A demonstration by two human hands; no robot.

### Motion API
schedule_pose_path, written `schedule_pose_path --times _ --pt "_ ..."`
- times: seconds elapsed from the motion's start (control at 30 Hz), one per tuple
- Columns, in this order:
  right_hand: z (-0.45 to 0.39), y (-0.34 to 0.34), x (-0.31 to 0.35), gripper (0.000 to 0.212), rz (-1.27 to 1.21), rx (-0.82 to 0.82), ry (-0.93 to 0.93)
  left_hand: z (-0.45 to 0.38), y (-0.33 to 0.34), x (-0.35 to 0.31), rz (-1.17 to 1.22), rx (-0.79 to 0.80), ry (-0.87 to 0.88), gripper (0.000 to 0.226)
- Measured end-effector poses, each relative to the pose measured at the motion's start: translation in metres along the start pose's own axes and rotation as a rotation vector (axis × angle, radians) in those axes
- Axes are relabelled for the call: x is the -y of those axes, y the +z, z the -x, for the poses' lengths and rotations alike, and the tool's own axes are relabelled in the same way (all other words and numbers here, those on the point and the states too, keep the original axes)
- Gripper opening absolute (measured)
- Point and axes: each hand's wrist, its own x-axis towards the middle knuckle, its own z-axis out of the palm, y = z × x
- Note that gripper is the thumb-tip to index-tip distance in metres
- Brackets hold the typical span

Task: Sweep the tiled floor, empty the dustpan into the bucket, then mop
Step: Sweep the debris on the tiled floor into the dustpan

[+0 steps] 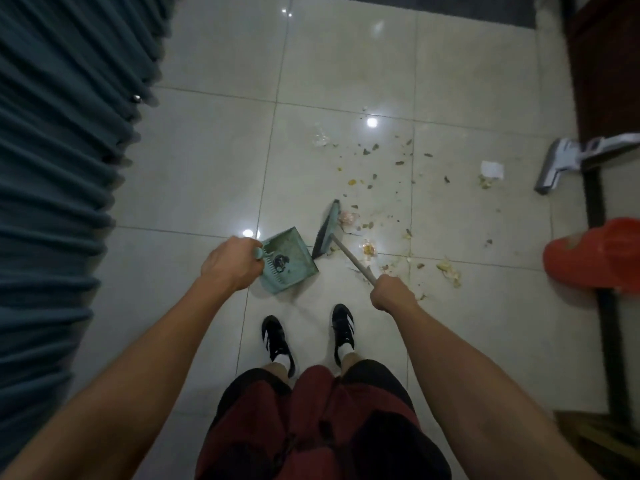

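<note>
Floor: glossy pale grey-green square ceramic tiles (214, 161) with thin dark grout lines and round glints of reflected lamps.
Curtain: heavy teal pleated fabric curtain (59, 168), deep vertical folds, filling the left edge.
Door and frame: dark brown wooden door (602, 64) at upper right, dark strip of threshold below it.
Mat: dark grey textured mat (450, 8) along the top edge.
Bucket: red-orange round plastic bucket (595, 254), ribbed inside wall, cut off by the right edge, well apart from the dustpan.
Mop head: silver-grey flat plastic mop head (554, 168) on a hinged neck, lying on the tiles near the door.
Shoes: pair of black trainers with white stripes (277, 341), white socks, planted behind the dustpan.
Dustpan: pale green flat plastic dustpan (291, 254), comb teeth at the rear wall, dark clump of dirt inside, open lip just beside the broom head.
Broom: green-backed broom head with dark bristles (325, 233), tilted on the tiles, on a pale slim wooden stick (353, 259).
Left hand (230, 266): fingers wrapped round the dustpan's rounded handle.
Right hand (391, 294): fist closed round the stick.
Hands relative: apart, one tool each.
Litter: scattered crumbs, leaf bits, yellowish scraps (381, 188) and white paper square (491, 169), right of the broom.
</note>
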Motion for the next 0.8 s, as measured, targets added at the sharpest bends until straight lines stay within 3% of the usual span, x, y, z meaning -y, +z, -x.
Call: schedule_pose_path --times 0.23,0.53,0.7,0.8 --pt "0.041 0.034 -0.002 0.032 -0.095 -0.049 0.13 -0.012 -0.011 0.016 -0.08 0.03 0.17 0.009" --pt "0.091 0.078 -0.042 0.026 -0.274 -0.121 0.233 -0.005 -0.011 -0.019 -0.232 0.044 0.339 0.015" --pt "0.114 0.115 -0.07 0.023 -0.837 0.022 0.352 0.015 0.007 -0.047 -0.312 0.037 0.43 0.022" --pt "0.129 0.134 -0.094 0.025 -1.03 0.003 0.385 0.038 0.02 -0.067 -0.375 0.043 0.501 0.024"
